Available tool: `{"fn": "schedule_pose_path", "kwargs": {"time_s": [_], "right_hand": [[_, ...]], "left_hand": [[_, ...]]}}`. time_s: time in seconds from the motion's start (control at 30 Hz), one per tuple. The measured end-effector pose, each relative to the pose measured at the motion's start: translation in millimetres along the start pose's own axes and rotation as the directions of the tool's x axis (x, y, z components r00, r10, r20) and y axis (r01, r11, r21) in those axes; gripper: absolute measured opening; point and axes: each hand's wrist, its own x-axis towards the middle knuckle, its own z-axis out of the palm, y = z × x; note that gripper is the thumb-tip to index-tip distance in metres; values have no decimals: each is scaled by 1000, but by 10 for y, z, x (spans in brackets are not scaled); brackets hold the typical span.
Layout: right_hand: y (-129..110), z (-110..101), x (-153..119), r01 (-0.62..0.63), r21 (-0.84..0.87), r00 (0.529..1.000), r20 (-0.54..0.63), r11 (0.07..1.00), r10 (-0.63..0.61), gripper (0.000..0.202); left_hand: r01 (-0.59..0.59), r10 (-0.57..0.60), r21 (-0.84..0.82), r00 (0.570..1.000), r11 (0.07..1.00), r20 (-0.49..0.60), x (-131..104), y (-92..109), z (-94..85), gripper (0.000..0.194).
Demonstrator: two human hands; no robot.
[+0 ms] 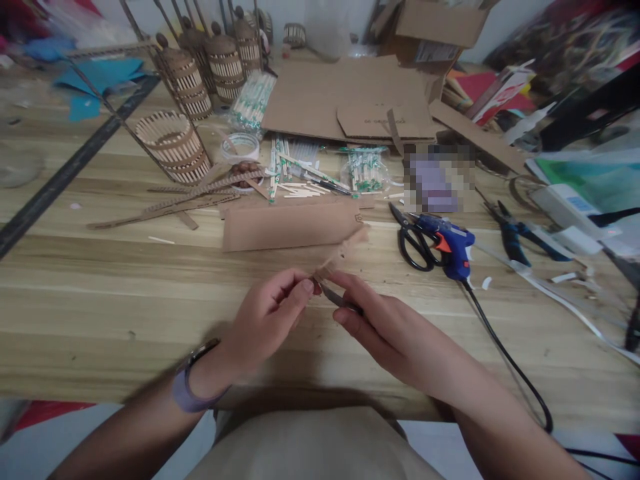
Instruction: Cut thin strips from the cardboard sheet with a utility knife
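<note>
My left hand [275,310] pinches the near end of a narrow brown cardboard strip [347,248] between thumb and fingers, just above the table. The strip slants away to the upper right, its surface rough. Close beside it, my right hand [383,323] is closed on a slim dark blade-like piece [333,295]; its exact kind I cannot make out. The tip of that piece meets the strip near my left fingertips, and my right index finger touches the strip. Behind both hands lies a flat brown cardboard piece [290,227].
A blue glue gun [453,247], black scissors [417,247] and pliers [515,233] lie to the right. Bagged sticks [367,170], loose sticks [303,190] and cardboard sheets [320,100] are behind. A stick basket [173,150] and several stick lanterns stand back left.
</note>
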Motion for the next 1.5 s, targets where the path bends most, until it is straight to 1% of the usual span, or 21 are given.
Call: {"fn": "schedule_pose_path", "kwargs": {"time_s": [0.03,0.07,0.13,0.17,0.2,0.27,0.4,0.47,0.67,0.9,1.0,1.2,1.37,1.5], "right_hand": [[0,1,-13,3,6,1000,-6,1000,-3,45],[3,3,-25,14,19,1000,-15,1000,-14,47],[14,16,-48,45,49,999,-31,998,-44,50],[22,26,-58,60,59,998,-34,996,-58,51],[30,37,-66,72,65,997,-35,995,-69,51],[45,65,-80,78,68,997,-36,995,-75,50],[65,113,-86,72,102,996,-64,992,-66,49],[71,125,-79,58,136,997,-58,989,-50,48],[88,119,-52,25,240,1000,-18,971,-22,44],[97,102,-49,-61,367,996,78,928,35,44],[111,92,-49,-89,388,994,100,917,54,43],[139,61,-55,-93,395,991,124,914,47,44],[152,64,-61,-97,417,988,150,904,36,49],[156,72,-65,-107,415,986,160,904,44,49]], "left_hand": [[-81,84,95,996,992,-31,-25,4,1,26],[-169,184,199,981,965,-57,-47,8,2,23],[-316,373,398,925,861,-74,-80,13,7,18],[-361,443,473,894,804,-70,-89,11,11,17],[-389,492,529,868,755,-64,-92,8,15,16],[-416,550,596,834,686,-51,-86,-6,25,16],[-463,627,655,779,596,-20,-53,-33,48,17],[-481,643,666,766,570,2,-43,-37,53,18],[-486,656,693,755,533,25,-46,-46,39,20],[-493,649,693,759,526,47,-43,-41,33,20],[-486,648,700,761,523,44,-42,-39,39,21],[-469,621,682,784,560,30,-52,-45,51,22],[-468,616,690,787,552,41,-46,-44,46,23],[-464,613,703,788,539,50,-37,-40,48,23]]}}
